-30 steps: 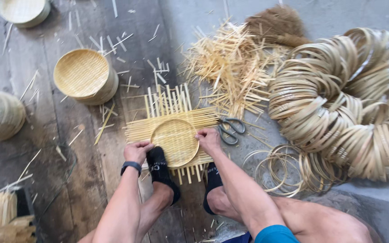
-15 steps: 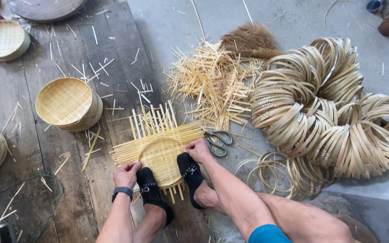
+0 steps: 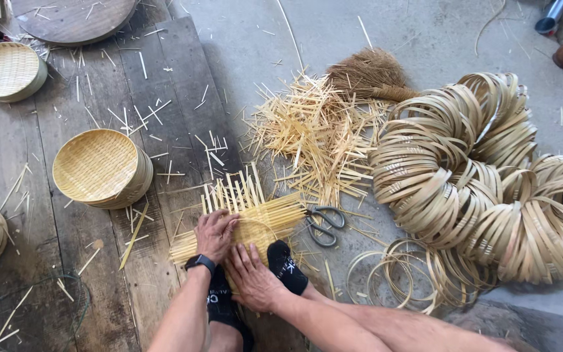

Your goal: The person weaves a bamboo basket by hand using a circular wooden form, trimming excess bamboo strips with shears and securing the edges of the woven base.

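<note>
Where hands (image 3: 215, 234) press, mat (image 3: 255, 218) edge free

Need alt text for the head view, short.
Seen from above, a person's left hand and right hand press on a half-woven bamboo mat pinned under black-socked feet. Scissors, cut strips and coiled bamboo hoops lie to the right, finished woven baskets to the left.
</note>
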